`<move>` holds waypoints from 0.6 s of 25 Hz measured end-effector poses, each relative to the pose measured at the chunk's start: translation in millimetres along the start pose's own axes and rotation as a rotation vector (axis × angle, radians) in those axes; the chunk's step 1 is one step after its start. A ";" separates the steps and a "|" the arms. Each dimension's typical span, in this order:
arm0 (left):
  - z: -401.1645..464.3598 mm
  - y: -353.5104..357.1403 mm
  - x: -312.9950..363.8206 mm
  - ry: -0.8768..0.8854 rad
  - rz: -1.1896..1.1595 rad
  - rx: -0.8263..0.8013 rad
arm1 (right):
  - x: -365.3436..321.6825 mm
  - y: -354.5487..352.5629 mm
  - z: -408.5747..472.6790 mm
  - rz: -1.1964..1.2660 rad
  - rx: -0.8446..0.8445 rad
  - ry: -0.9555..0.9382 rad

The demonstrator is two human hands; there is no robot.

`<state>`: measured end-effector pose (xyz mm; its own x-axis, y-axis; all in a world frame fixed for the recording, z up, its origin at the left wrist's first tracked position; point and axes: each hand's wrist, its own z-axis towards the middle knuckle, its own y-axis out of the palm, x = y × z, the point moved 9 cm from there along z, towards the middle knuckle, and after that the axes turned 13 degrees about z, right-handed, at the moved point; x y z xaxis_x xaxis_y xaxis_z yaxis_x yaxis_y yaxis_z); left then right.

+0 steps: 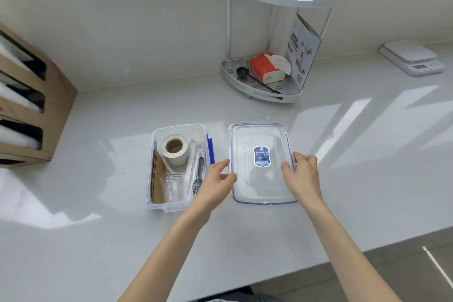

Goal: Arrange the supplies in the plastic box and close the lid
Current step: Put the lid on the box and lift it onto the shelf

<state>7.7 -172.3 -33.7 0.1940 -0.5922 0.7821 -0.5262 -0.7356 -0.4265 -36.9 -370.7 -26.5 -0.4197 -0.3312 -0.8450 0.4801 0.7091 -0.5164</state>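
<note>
A clear plastic box point(157, 203) stands on the white counter, lid off. Inside it lie a roll of beige tape point(175, 149), a piece of cardboard point(157, 184), a clear plastic cup point(172, 187) and wrapped cutlery point(198, 171). To its right the clear lid point(261, 186), blue-trimmed with a blue label, lies flat on the counter. My left hand point(217, 184) pinches the lid's left edge. My right hand point(302, 176) grips its right edge, thumb on top.
A white corner shelf rack point(263, 91) stands behind, holding a tissue pack point(266, 68), a dark scoop and a printed card. A white kitchen scale point(413, 59) sits far right. A wooden organiser point(31, 105) lines the left side. The counter's front edge point(318, 265) runs close below.
</note>
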 end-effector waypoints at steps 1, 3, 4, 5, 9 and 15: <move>-3.1 -12.0 0.7 0.015 -0.005 0.046 | -9.4 5.8 -0.3 0.017 -0.013 -0.022; -6.5 -36.8 -2.7 0.038 -0.021 0.145 | -25.7 21.1 -1.8 0.045 -0.046 -0.052; -8.4 -50.0 -7.8 0.042 -0.025 0.191 | -34.3 32.2 -3.2 0.050 -0.067 -0.072; -11.5 -59.9 -11.7 0.042 -0.027 0.223 | -41.2 41.2 -4.7 0.053 -0.085 -0.090; -20.8 -100.1 -39.7 0.015 -0.063 0.358 | -66.0 84.8 -13.3 0.072 -0.197 -0.136; -22.7 -136.5 -77.5 -0.061 -0.135 0.509 | -88.6 139.1 -25.4 0.073 -0.345 -0.179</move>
<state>45.7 -18.5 -25.8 0.2884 -0.4878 0.8240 -0.0276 -0.8644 -0.5020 47.5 -226.9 -19.9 -0.2386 -0.3541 -0.9043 0.2040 0.8921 -0.4032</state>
